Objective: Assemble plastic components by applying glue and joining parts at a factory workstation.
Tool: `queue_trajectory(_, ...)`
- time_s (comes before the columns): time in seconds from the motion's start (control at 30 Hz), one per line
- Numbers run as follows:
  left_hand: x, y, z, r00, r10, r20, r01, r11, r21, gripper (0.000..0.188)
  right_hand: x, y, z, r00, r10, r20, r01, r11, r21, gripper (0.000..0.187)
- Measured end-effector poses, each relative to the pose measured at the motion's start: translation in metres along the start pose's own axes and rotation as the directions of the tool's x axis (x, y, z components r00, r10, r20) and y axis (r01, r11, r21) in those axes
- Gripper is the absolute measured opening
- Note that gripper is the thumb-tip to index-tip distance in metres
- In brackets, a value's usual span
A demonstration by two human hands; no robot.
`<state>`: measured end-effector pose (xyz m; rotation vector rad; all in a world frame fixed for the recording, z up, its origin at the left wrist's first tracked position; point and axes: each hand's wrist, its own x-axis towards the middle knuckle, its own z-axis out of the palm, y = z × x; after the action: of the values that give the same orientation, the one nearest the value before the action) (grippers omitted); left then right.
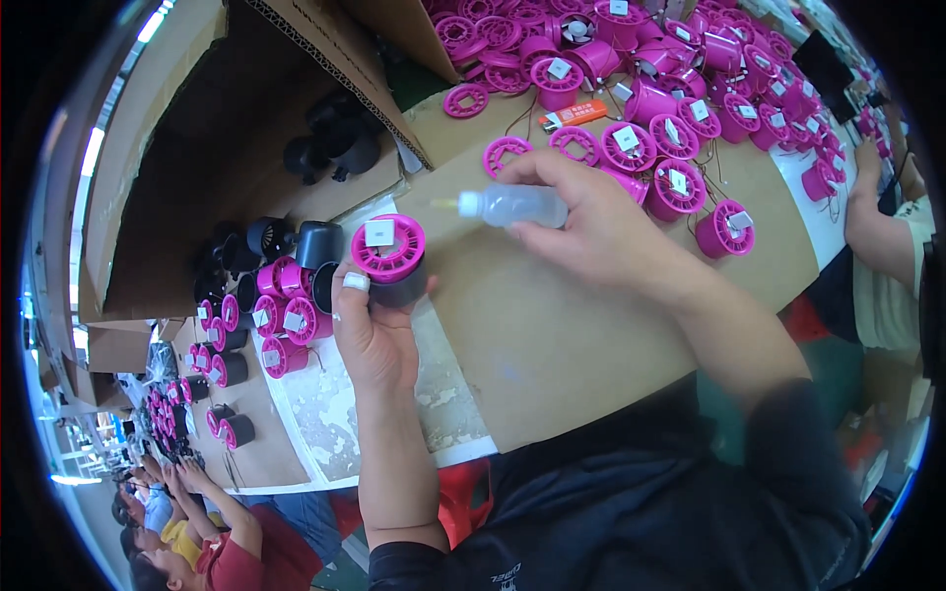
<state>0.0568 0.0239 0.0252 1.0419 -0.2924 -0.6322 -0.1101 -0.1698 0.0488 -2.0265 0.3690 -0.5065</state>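
My left hand (pixel 377 345) is wrapped round a round housing (pixel 389 248) with a slotted pink top and a dark cylindrical body. A white square piece sits on its pink top, and my thumb wears a white wrap. In my right hand (pixel 606 222) is a translucent squeeze bottle (pixel 527 205), lying on its side with its thin yellowish nozzle pointing left toward the housing. The nozzle tip is apart from the housing. What the bottle contains cannot be made out. Beneath both hands lies a sheet of brown cardboard (pixel 532 355) on the table.
Many pink housings (pixel 680 187) with wires are heaped at the far right. An orange packet (pixel 574 114) lies beside loose pink rings (pixel 507 155). An open cardboard box (pixel 148 197) holds dark parts. Pink and black housings (pixel 284 357) stand at left. Other people work at left (pixel 256 552) and right.
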Motion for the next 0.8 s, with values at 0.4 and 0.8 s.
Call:
queue_trajectory(0.4,-0.011,-0.009,0.01,0.99,-0.104,0.099,0.088,0.984,0.155,0.035,0.019,0.038,0.033,0.988,0.008,-0.155,0.003,0.998,0.07,0.058)
queue_trajectory(0.8,-0.014,-0.011,0.008,0.978,-0.1,0.181,0.043,0.954,0.296,0.033,-0.007,-0.007,0.023,0.923,-0.382,-0.038,0.382,0.924,0.0,0.063)
